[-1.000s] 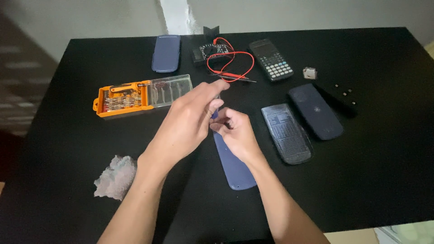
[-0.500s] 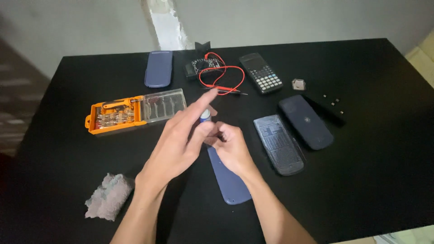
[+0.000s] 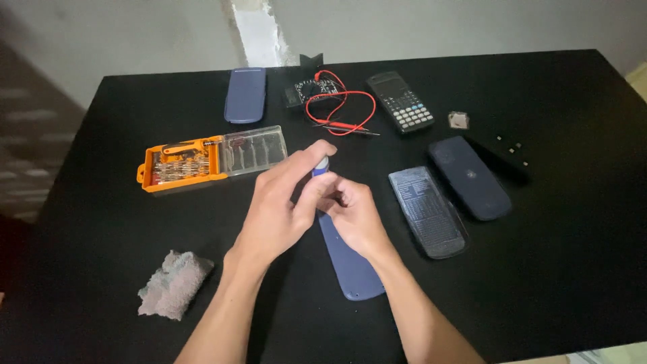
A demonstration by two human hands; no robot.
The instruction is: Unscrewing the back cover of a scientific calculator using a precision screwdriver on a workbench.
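Both my hands meet over the middle of the black table. My left hand and my right hand together grip a small blue-and-white tool handle that sticks up between the fingers; its tip is hidden. Under them lies a long blue calculator cover, pointing toward me. To the right lie a dark calculator back shell and a dark blue calculator cover.
An orange screwdriver bit case with a clear lid lies at the left. At the back are another blue cover, a multimeter with red leads and a black calculator. A grey cloth lies near left. A small chip and black battery holder lie right.
The view has shifted a little, so the table's things sit lower in the frame. My hands stay together on the small tool, with only slight finger movement.
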